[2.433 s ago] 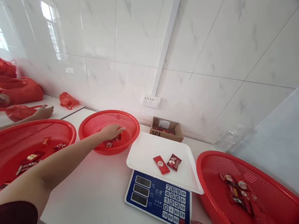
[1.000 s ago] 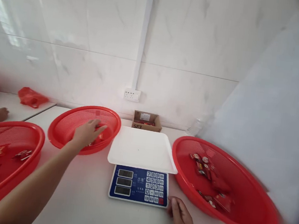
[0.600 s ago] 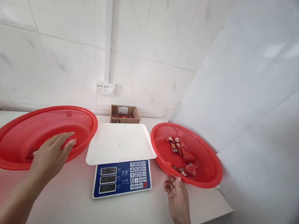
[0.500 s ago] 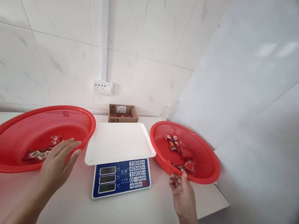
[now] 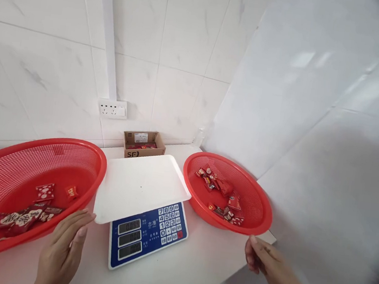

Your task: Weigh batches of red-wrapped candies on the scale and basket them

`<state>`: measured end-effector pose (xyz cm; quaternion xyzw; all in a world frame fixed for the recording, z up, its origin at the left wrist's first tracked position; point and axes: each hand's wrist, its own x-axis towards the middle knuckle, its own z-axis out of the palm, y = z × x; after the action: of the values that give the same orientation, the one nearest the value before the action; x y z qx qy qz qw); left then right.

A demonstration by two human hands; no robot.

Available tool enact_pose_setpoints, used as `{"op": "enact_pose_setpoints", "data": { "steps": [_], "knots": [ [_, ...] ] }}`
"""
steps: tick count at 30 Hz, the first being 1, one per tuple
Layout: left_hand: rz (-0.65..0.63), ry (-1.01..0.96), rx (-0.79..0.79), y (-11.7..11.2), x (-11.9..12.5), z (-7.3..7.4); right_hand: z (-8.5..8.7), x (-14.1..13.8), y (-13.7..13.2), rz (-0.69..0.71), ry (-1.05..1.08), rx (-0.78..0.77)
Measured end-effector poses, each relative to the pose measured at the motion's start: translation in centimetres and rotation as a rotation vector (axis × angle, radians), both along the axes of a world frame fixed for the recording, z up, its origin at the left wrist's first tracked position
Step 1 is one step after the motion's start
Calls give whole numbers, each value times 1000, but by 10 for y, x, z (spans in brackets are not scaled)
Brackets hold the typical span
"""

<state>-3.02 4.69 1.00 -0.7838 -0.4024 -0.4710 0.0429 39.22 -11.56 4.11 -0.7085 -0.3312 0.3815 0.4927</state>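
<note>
My left hand [image 5: 63, 246], fingers stretched out and thumb apart, holds nothing by the near rim of the large left red basket [image 5: 100, 159]; whether it touches the rim I cannot tell. Several red candy packets [image 5: 23, 219], a dotted packet [image 5: 45, 192] and a small orange-red packet [image 5: 71, 192] lie in that basket. Just off the near edge of the right red basket [image 5: 264, 209], my right hand [image 5: 265, 260] is closed with fingers curled and nothing visible in it. Inside this basket are several red wrapped candies [image 5: 223, 187]. Between the baskets stands a blue and white scale [image 5: 148, 235] with a bare white pan [image 5: 141, 186].
A cardboard box [image 5: 144, 146] with red packets stands behind the scale against the tiled wall. To its right is a clear plastic container [image 5: 199, 136]. A wall socket [image 5: 113, 108] is above the white table [image 5: 161, 266]. The table's edge runs along the lower right.
My left hand has drawn back from over the left basket's rim. My right hand has shifted right along the right basket. An orange-red packet now shows in the left basket. The view has turned slightly.
</note>
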Motion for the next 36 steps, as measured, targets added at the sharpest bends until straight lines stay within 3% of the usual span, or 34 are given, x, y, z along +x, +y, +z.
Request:
{"op": "enact_pose_setpoints", "data": {
  "steps": [3, 6, 9, 12, 14, 17, 21, 26, 32, 36],
  "knots": [
    [2, 8, -68, 0, 0, -5, 35, 6, 21, 64, -235, 92],
    [24, 19, -206, -2, 3, -11, 53, 23, 67, 126, -508, -22],
    [17, 19, -290, -2, 6, -17, 44, 51, 121, 292, -670, -205],
    [26, 13, -309, 2, 7, -22, 23, 77, 167, 393, -800, -602],
    [34, -1, -317, 5, 5, -27, 11, 86, 189, 381, -807, -718],
    [20, -12, -302, 10, 0, -35, -2, 84, 212, 373, -803, -745],
    [12, 10, -276, 13, -4, -43, -15, 74, 224, 380, -846, -718],
    [15, 31, -275, 13, -3, -42, -20, 73, 214, 411, -912, -551],
    [17, 1, -251, 11, 0, -36, -10, 77, 195, 391, -852, -386],
    [38, 2, -239, 10, 3, -33, 7, 80, 187, 302, -730, -338]
  ]
}}
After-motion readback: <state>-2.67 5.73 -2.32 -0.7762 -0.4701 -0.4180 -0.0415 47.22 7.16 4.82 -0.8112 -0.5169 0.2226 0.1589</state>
